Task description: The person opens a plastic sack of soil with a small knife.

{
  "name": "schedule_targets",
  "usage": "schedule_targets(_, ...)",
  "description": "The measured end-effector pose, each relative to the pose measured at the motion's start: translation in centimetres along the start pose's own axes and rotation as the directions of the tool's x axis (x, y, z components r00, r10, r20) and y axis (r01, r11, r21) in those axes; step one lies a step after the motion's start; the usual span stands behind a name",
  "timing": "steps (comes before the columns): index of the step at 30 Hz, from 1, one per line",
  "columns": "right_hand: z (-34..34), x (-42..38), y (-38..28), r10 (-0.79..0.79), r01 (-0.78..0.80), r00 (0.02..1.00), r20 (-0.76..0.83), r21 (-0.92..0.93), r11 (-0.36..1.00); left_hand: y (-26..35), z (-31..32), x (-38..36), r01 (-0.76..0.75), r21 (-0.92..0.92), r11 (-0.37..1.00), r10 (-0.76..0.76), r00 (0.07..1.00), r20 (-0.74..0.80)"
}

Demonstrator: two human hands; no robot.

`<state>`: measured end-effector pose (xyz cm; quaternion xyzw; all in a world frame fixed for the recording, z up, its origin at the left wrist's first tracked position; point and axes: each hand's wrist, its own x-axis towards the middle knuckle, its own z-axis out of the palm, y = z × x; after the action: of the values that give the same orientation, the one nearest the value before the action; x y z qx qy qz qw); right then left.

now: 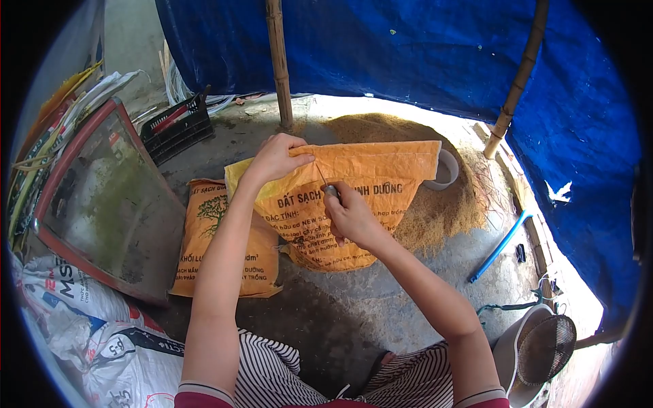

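Observation:
An orange printed sack (pixel 384 163) is stretched out in front of me in the middle of the head view. My left hand (pixel 277 160) is closed on its top edge, near the left corner. Fingers wrapped, my right hand (pixel 352 216) holds a thin-shafted tool (pixel 330 190) with a dark handle. The shaft points up toward the sack's top edge, close to my left fingertips; whether its tip pierces the sack cannot be made out. Behind my left forearm a second orange sack (pixel 262 255), with a tree print, rests on the floor.
A brown grainy pile (pixel 442 221) lies beyond the sack, with a pale round container (pixel 445 170) in it. A red-framed glass panel (pixel 102 197), white sacks (pixel 129 367) and a black crate (pixel 178 129) are left. At right are a blue tube (pixel 500 246) and a mesh sieve (pixel 546 350).

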<state>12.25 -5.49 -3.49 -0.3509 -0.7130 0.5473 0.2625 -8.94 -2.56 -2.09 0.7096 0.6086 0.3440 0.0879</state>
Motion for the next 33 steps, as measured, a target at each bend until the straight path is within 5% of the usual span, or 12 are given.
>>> schedule_targets(13,0.5,0.6,-0.9,0.176,-0.176,0.984,0.029,0.322,0.93,0.4,-0.7,-0.1,-0.012,-0.014,1.0,0.014,0.995,0.098)
schedule_targets(18,0.0,0.3,-1.9,0.262,-0.287,0.956,0.13,0.592,0.754,1.1,-0.8,0.1,0.027,-0.04,0.999,-0.022,0.993,0.117)
schedule_targets(25,0.1,0.1,-2.2,0.239,-0.278,0.96,0.145,0.58,0.765,2.2,-1.9,-0.3,0.006,0.056,0.998,-0.011,0.996,0.089)
schedule_targets(33,0.5,0.1,-2.0,0.21,-0.246,0.969,0.129,0.564,0.788,2.0,-1.4,-0.4,-0.121,-0.044,0.992,0.123,0.992,0.041)
